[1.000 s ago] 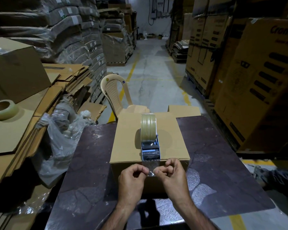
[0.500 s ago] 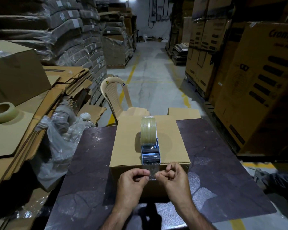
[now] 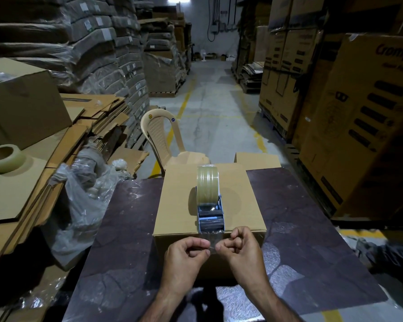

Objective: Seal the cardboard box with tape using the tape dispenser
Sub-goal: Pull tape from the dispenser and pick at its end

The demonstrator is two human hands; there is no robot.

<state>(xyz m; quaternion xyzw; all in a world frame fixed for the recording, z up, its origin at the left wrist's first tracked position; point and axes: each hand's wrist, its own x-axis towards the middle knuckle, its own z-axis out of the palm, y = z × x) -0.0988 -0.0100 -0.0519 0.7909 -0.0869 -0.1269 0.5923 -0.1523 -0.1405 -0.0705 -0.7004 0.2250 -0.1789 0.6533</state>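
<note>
Tape-starting is the step in hand. The free end of clear tape (image 3: 211, 239) comes out of the tape dispenser (image 3: 210, 213) and hangs over the near top edge of the cardboard box (image 3: 239, 189). The box sits closed on the dark surface (image 3: 300, 240), straight in front of the person. The dispenser stands on its lid along the middle, mouth at the near edge, with the tape roll (image 3: 207, 182) upright behind.

Both hands work just below that edge, in front of the box's front face. The left hand (image 3: 184, 254) has its grip pinched on the left side of the tape end between thumb and forefinger, the other fingers curled. The right hand (image 3: 240, 249) pinches the right side the same way. The 2 hands are near each other, with the strip between them. I cannot tell whether the tape already touches the front face, as the film is clear and catches glare.

By my reading, sealing has barely begun, and no strip shows along the lid. The next move calls for pressing this end flat onto the front face, centred. Then 1 hand should take the dispenser and run it away along the lid to the far edge, while the other steadies the box. The strip needs to stay taut and straight, because clear tape probably folds onto itself easily.
</note>
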